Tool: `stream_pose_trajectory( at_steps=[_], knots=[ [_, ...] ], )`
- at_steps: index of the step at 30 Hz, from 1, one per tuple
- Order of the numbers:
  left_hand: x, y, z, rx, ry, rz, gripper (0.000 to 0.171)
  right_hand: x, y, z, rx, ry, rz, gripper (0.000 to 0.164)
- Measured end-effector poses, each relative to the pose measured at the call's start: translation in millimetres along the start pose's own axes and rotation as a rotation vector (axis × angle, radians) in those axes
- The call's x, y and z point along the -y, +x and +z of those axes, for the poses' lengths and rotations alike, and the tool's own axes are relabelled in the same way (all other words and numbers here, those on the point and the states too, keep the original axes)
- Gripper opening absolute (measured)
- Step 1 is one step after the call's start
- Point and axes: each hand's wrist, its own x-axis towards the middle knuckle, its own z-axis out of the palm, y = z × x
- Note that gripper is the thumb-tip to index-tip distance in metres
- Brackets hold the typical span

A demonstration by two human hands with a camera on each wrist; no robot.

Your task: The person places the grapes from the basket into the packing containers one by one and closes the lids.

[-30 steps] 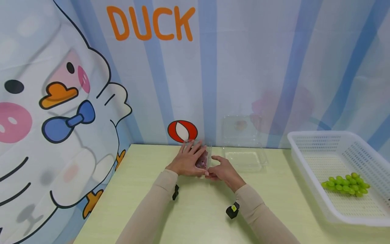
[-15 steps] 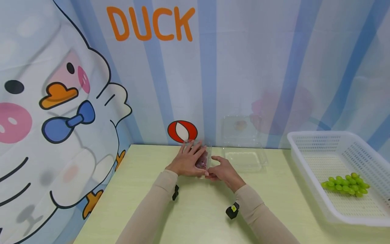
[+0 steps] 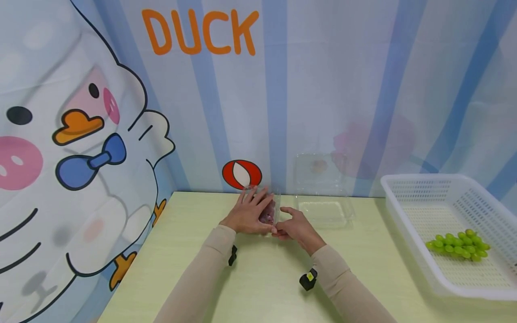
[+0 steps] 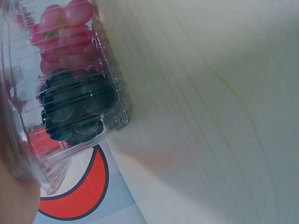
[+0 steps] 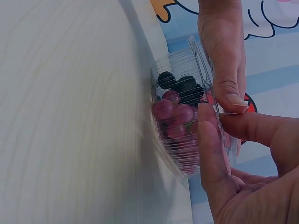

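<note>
A clear plastic clamshell box (image 3: 277, 204) stands at the table's back edge with its lid down. Through its ribbed wall the left wrist view shows pink-red grapes (image 4: 74, 39) beside dark, nearly black grapes (image 4: 70, 105). My left hand (image 3: 249, 214) lies over the lid with fingers spread, covering much of the box. At the box's near right corner, my right hand (image 3: 298, 228) pinches the rim between thumb and fingers, close against the left thumb (image 5: 229, 91).
Right of the box, a second clamshell (image 3: 325, 213) stands with its lid up against the printed backdrop (image 3: 323, 89). A white perforated basket (image 3: 412, 251) at the right holds a bunch of green grapes (image 3: 458, 244). The pale table (image 3: 262, 278) reaches toward me.
</note>
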Motion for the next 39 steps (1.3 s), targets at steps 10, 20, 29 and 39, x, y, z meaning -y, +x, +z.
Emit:
stream_pose_trajectory(
  at_steps=[10,20,29,39],
  knots=[
    [0.9,0.0,1.3,-0.015,-0.001,0.012,0.103,-0.2,1.4,-0.3,-0.002,-0.016,0.002,0.074],
    [0.3,0.5,1.2,-0.007,-0.007,0.004,0.104,0.0,1.4,-0.3,-0.009,-0.018,0.011,0.074],
    [-0.3,-0.4,-3.1,-0.006,-0.012,0.004,0.103,0.5,1.0,0.2,-0.011,-0.014,0.019,0.073],
    [-1.3,-0.7,-1.7,0.0,-0.009,0.004,0.104,1.1,-3.2,0.4,-0.017,0.014,0.013,0.074]
  ],
)
